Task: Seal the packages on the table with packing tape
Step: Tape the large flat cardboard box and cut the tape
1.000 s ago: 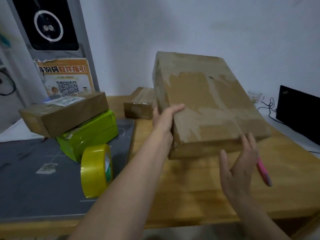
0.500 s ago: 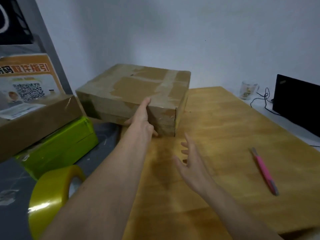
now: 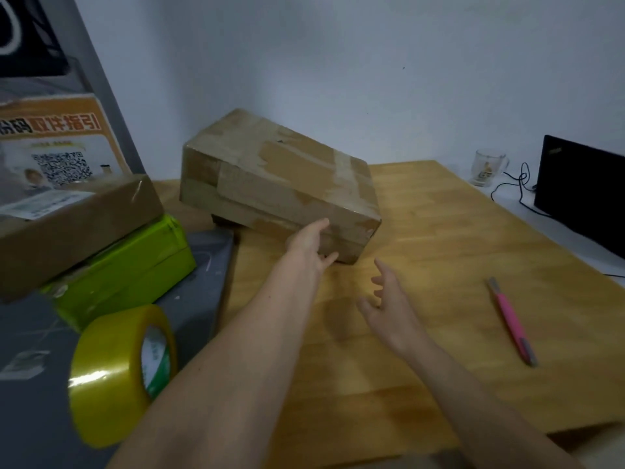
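Head view: the left hand [image 3: 309,247] holds the near edge of the box [image 3: 277,184] at 12 o'clock on the table [image 3: 439,265], while the right hand [image 3: 389,306] hangs open, holding nothing.

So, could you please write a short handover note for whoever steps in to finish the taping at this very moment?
Hands: left hand holds the near side of the big cardboard box, thumb on its edge, fingers underneath. Right hand is open above the table, holding nothing.
Things: the box sits tilted, its left end propped on something beneath. The tape roll stands on the grey mat, untouched. The brown parcel lies on the green parcel at the left. The pink knife lies at the right.
Done: the big box already carries tape.
Left: whether the stacked parcels need sealing cannot be told; check them.
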Motion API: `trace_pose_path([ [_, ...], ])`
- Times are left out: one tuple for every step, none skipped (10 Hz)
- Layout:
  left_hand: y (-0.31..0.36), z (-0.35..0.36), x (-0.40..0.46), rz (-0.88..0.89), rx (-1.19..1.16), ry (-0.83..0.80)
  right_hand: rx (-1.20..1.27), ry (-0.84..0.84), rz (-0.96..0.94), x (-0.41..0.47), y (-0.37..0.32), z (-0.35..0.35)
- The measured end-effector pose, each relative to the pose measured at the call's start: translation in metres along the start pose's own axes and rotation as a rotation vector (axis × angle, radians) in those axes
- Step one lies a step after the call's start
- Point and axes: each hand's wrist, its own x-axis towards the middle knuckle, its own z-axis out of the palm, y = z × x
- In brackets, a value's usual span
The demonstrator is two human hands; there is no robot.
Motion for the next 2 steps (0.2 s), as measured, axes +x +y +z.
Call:
trace_pose_path([
  [-0.025,-0.022,-0.013,0.021,0.241,0.012,-0.022,-0.096,0.085,-0.003,-0.004,-0.002],
  [-0.054,-0.053,-0.025,0.084,0.438,0.08,-0.094,-0.152,0.116,-0.009,-0.012,-0.003],
])
